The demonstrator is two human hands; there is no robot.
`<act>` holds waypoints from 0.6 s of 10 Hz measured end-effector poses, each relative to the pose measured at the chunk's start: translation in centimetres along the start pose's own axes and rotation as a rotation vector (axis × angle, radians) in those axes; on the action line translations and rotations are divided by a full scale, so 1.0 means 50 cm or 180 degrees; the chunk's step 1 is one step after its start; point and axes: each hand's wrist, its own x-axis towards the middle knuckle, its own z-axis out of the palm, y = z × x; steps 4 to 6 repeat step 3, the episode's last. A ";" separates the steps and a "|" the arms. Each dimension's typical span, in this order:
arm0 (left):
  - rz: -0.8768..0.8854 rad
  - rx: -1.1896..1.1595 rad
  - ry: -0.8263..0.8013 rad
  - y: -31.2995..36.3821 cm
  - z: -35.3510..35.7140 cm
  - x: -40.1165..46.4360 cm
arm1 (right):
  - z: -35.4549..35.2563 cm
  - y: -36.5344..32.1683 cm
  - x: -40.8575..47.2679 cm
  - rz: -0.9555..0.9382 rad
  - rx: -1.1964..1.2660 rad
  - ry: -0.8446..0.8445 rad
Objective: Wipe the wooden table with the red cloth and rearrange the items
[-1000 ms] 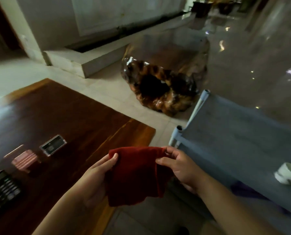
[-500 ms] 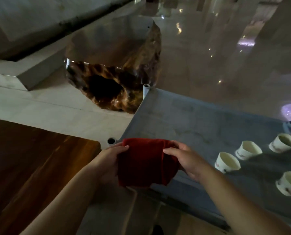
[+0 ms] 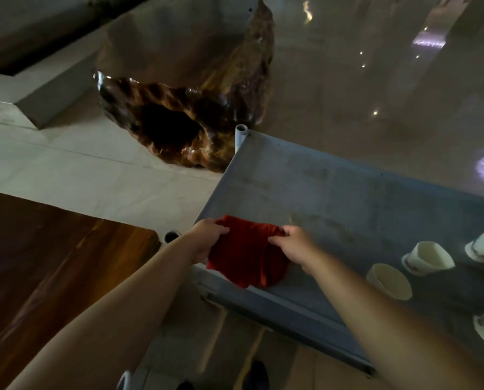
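A folded red cloth [image 3: 245,253] hangs over the near left corner of a grey metal shelf [image 3: 319,187]. My left hand [image 3: 207,235] pinches its upper left edge and my right hand [image 3: 294,243] grips its upper right edge. The cloth's lower part rests on or just above the shelf surface; I cannot tell which. The dark wooden table [image 3: 52,263] lies at the lower left, apart from the cloth, and only its right corner shows. The items that stood on it are out of view.
Several white cups [image 3: 390,280] lie tilted on the right part of the grey shelf. A glossy carved wood stump [image 3: 184,114] stands on the tiled floor beyond the shelf's far corner. A stone step [image 3: 38,102] runs along the upper left.
My view and both hands have swung right, away from the wooden table and over the grey shelf. The red cloth, held by both hands throughout, now hangs over the shelf's corner.
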 end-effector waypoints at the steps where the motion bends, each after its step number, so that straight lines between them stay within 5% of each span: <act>1: 0.0246 0.0327 -0.0026 -0.012 0.004 0.036 | -0.003 0.015 0.013 -0.0142 -0.0850 0.0103; 3: 0.0791 0.1623 0.0279 -0.022 -0.038 -0.019 | -0.006 0.002 -0.001 -0.0670 -0.1831 0.0294; 6: 0.0791 0.1623 0.0279 -0.022 -0.038 -0.019 | -0.006 0.002 -0.001 -0.0670 -0.1831 0.0294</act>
